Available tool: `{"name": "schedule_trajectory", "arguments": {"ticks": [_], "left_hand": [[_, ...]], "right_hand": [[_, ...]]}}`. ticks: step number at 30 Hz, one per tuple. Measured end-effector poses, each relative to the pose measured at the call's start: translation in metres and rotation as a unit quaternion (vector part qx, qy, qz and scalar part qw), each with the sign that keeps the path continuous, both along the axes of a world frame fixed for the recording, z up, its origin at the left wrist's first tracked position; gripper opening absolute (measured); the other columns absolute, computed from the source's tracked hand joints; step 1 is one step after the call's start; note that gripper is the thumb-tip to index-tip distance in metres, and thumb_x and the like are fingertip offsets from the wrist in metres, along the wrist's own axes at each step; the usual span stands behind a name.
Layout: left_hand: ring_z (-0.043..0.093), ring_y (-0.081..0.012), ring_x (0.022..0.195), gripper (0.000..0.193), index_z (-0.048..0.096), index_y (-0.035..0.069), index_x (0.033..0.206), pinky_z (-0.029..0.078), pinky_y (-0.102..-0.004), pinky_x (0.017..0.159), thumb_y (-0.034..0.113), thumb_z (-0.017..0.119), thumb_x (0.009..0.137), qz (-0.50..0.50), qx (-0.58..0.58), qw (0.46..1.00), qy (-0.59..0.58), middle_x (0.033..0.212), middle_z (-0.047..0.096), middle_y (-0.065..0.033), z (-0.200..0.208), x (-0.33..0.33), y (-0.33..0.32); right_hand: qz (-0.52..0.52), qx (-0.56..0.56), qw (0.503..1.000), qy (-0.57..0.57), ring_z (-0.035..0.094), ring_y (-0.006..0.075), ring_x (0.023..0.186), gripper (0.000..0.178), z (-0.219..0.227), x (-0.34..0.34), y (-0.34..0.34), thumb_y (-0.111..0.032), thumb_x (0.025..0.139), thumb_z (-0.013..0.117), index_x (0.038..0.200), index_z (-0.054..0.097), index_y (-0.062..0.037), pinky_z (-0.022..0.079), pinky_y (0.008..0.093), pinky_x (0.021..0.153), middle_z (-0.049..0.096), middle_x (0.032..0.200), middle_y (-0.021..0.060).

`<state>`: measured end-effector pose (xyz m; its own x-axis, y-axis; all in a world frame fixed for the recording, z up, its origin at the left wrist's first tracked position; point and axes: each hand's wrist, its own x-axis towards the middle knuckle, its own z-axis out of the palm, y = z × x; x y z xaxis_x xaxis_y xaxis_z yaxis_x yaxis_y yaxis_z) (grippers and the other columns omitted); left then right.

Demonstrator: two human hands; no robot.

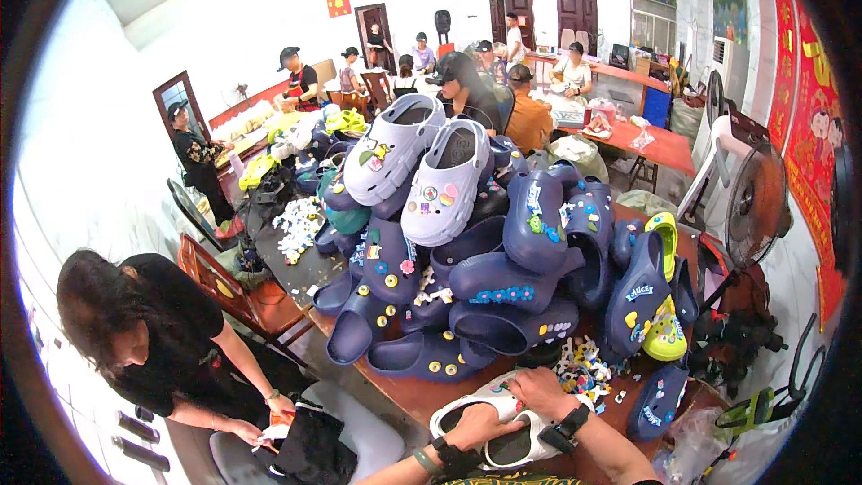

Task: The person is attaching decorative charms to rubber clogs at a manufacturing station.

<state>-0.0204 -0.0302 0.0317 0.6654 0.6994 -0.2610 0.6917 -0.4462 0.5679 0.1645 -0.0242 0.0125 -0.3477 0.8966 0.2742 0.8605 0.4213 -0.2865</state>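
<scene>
At the table's near edge lies a white clog (492, 392) with a dark inside and small charms on its upper. My left hand (476, 427) lies across its opening, fingers closed on the shoe. On its far side my right hand (539, 392) grips the upper, fingers bent over it; the fingertips are partly hidden. My hands cover much of the white surface, so I cannot tell whether a second white clog lies against it. Just beyond my right hand is a heap of small loose shoe charms (584, 366).
Navy clogs (512, 332) with charms are piled high ahead, two lavender clogs (444, 207) on top. Lime clogs (664, 330) lie at the right, beside a standing fan (754, 202). A person (171, 341) sits at left over a grey chair (373, 431). Several people work at tables behind.
</scene>
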Motion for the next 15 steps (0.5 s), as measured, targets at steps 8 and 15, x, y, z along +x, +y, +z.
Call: {"name": "schedule_trajectory", "arguments": {"ticks": [8,15], "left_hand": [[0.062,-0.0361,0.071,0.064,0.064,0.005,0.092,0.047,-0.0427,0.065,0.066,0.055,0.077,0.021,0.021,0.994,-0.103,0.074,0.064,-0.0182,-0.014,-0.004,-0.002],[0.062,-0.0344,0.073,0.07,0.066,0.004,0.095,0.047,-0.0402,0.066,0.07,0.057,0.072,0.025,-0.023,0.997,-0.071,0.079,0.065,-0.0184,-0.033,-0.005,0.007]], "right_hand": [[0.048,0.058,0.993,0.09,0.059,0.0318,0.059,0.017,0.004,-0.003,0.0,-0.016,0.079,0.061,0.069,0.052,-0.0059,0.047,0.0429,0.054,0.058,0.061,0.0123],[0.087,0.082,0.978,0.173,0.057,0.0296,0.052,0.018,0.011,-0.007,-0.015,-0.012,0.075,0.063,0.065,0.048,-0.007,0.045,0.0392,0.049,0.054,0.057,0.0111]]}}
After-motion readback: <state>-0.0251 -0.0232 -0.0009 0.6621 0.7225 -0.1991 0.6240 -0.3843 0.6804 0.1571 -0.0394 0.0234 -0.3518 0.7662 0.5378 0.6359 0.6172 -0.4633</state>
